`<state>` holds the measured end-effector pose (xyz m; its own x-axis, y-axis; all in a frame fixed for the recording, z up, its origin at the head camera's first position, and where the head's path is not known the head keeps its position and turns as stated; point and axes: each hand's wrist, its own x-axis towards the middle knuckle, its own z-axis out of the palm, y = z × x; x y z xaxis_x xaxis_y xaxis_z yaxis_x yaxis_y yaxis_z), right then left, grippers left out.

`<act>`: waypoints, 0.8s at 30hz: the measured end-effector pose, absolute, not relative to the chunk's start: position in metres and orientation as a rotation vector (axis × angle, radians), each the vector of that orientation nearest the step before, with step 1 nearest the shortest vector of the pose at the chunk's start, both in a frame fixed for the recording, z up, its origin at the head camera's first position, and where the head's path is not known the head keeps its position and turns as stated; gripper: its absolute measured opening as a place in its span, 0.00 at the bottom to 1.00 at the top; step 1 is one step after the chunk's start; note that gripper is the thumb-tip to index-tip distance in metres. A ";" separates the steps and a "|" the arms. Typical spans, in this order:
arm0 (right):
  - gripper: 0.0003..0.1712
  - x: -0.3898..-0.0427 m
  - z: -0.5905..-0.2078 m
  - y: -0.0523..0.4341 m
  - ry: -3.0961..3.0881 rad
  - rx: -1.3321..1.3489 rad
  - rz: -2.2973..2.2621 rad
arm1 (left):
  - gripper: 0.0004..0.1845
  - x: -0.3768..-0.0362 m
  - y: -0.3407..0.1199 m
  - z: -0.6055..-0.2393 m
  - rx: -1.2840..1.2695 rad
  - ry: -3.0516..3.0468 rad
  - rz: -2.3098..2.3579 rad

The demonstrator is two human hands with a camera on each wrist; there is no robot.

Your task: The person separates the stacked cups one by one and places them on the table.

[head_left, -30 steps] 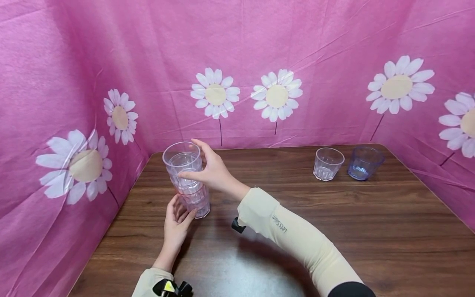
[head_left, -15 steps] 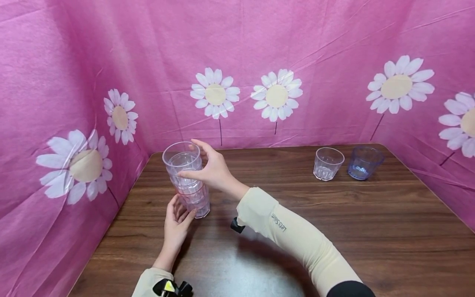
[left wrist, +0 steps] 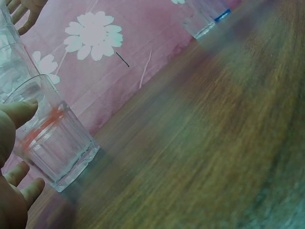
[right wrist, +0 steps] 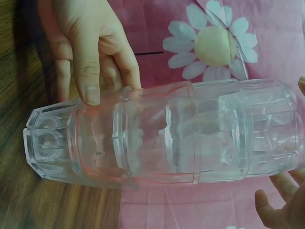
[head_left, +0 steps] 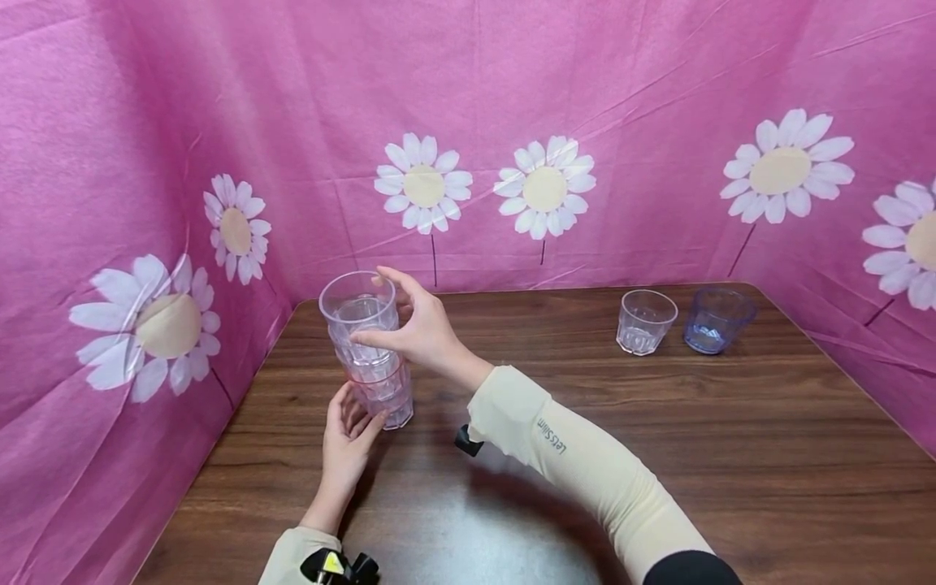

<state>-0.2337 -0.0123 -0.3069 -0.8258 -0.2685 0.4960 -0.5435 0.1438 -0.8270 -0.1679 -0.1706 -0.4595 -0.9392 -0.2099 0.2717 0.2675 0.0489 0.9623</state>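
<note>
A tall stack of clear tumblers (head_left: 380, 388) stands on the left part of the table, one set inside another. My right hand (head_left: 427, 333) grips the top tumbler (head_left: 338, 331) from the right, thumb on the near side and fingers behind the rim. Low on the stack, my left hand (head_left: 347, 447) holds the bottom tumbler (head_left: 399, 413) between thumb and fingers. In the left wrist view, a reddish band (left wrist: 43, 129) shows through the lower tumbler. The right wrist view has the whole stack (right wrist: 157, 136) lying across it, with my left hand (right wrist: 90, 43) around its base end.
Toward the back right of the wooden table (head_left: 658, 439) stand two separate tumblers, one clear (head_left: 647, 325) and one blue (head_left: 718, 325). A pink cloth (head_left: 483, 73) with white flowers hangs behind the table and along its sides.
The top tumbler has risen slightly along with my right hand during the last half second. My left hand and the lower stack have stayed in place.
</note>
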 end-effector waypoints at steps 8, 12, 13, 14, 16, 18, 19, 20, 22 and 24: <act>0.52 -0.230 -0.298 -0.011 -2.112 0.826 1.751 | 0.38 -0.168 -0.171 -0.458 -0.043 -2.018 -1.942; 0.52 -0.228 -0.294 -0.010 -2.053 0.863 1.808 | 0.38 -0.168 -0.171 -0.457 -0.033 -2.020 -1.950; 0.52 -0.228 -0.294 -0.010 -2.039 0.870 1.822 | 0.38 -0.167 -0.171 -0.457 -0.030 -2.021 -1.951; 0.52 -0.228 -0.293 -0.009 -2.024 0.880 1.835 | 0.38 -0.167 -0.171 -0.457 -0.027 -2.021 -1.952; 0.52 -0.227 -0.292 -0.009 -1.998 0.893 1.853 | 0.38 -0.167 -0.171 -0.457 -0.026 -2.022 -1.953; 0.52 -0.226 -0.291 -0.008 -1.979 0.896 1.853 | 0.38 -0.168 -0.171 -0.457 -0.027 -2.022 -1.953; 0.52 -0.226 -0.290 -0.007 -1.970 0.896 1.852 | 0.38 -0.168 -0.171 -0.457 -0.027 -2.022 -1.952; 0.52 -0.226 -0.289 -0.007 -1.962 0.896 1.850 | 0.38 -0.168 -0.171 -0.457 -0.027 -2.023 -1.952; 0.52 -0.224 -0.287 -0.005 -1.943 0.895 1.845 | 0.38 -0.168 -0.171 -0.457 -0.024 -2.025 -1.951; 0.52 -0.223 -0.284 -0.004 -1.923 0.895 1.842 | 0.38 -0.167 -0.171 -0.457 -0.019 -2.026 -1.952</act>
